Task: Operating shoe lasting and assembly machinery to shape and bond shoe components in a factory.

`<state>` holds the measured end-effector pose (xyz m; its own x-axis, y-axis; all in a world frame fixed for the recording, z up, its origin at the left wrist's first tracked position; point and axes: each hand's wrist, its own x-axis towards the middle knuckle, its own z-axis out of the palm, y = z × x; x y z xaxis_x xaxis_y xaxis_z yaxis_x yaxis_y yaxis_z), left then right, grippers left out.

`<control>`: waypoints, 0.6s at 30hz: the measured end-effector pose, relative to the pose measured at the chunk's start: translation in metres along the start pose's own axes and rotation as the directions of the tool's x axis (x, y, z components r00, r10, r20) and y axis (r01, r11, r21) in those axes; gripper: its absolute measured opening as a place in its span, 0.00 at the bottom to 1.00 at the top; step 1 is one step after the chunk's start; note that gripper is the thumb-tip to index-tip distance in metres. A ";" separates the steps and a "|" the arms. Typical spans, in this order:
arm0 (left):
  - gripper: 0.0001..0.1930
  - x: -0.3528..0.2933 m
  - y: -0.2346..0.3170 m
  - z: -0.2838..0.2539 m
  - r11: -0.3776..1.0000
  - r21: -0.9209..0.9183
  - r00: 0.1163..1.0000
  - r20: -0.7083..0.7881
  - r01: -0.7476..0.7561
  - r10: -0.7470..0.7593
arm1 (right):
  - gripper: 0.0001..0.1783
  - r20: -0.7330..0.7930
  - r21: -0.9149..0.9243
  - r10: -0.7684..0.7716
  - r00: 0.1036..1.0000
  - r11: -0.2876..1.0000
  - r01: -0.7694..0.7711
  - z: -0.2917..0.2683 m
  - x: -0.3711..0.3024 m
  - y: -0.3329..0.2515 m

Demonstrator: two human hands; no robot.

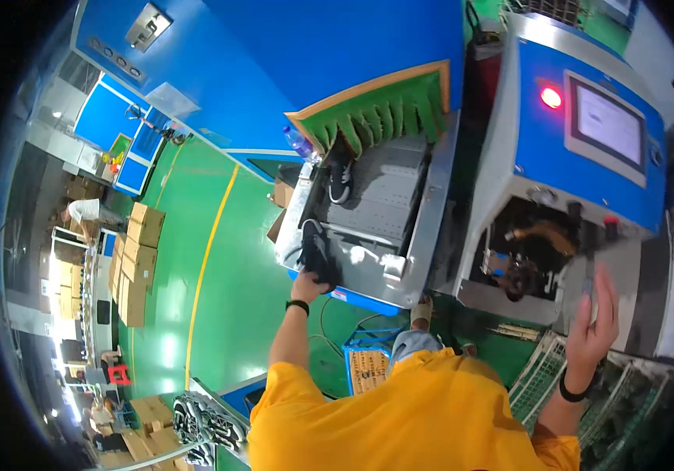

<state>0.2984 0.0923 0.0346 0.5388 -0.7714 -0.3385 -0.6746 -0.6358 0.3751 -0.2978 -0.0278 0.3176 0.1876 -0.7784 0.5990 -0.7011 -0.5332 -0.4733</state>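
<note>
On my left, a green floor (246,259), glinting with light, carries a yellow line (206,251); farther left I see stacked cardboard boxes (137,267) and a red stool (118,374).

Black shoe (319,250), pale edging at far end, held lengthwise, over the conveyor (388,196)'s near left corner

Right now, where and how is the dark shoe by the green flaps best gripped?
Probably by its near end, from the side away from the green flaps, across its width: the dark shoe lies lengthwise, its far end at those flaps.
</note>
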 end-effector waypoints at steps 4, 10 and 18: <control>0.27 -0.089 0.064 0.051 0.990 0.097 0.909 -0.414 0.101 -0.052 | 0.27 -0.032 -0.266 -0.259 0.965 0.933 0.242 0.009 0.070 0.011; 0.27 -0.038 0.168 0.031 0.931 0.001 0.813 -0.487 -0.365 0.319 | 0.30 -0.084 -0.603 -0.326 0.942 0.769 0.213 0.060 0.070 0.040; 0.45 0.185 0.207 0.074 0.831 -0.553 0.911 -0.369 -0.055 -0.185 | 0.29 -0.050 -0.673 -0.326 0.944 0.710 0.210 0.038 0.052 0.028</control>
<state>0.2214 -0.1801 -0.0149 0.8020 -0.5943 -0.0594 -0.3110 -0.5005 0.8080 -0.2816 -0.0958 0.3115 0.3716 -0.5442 0.7522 -0.9209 -0.3191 0.2241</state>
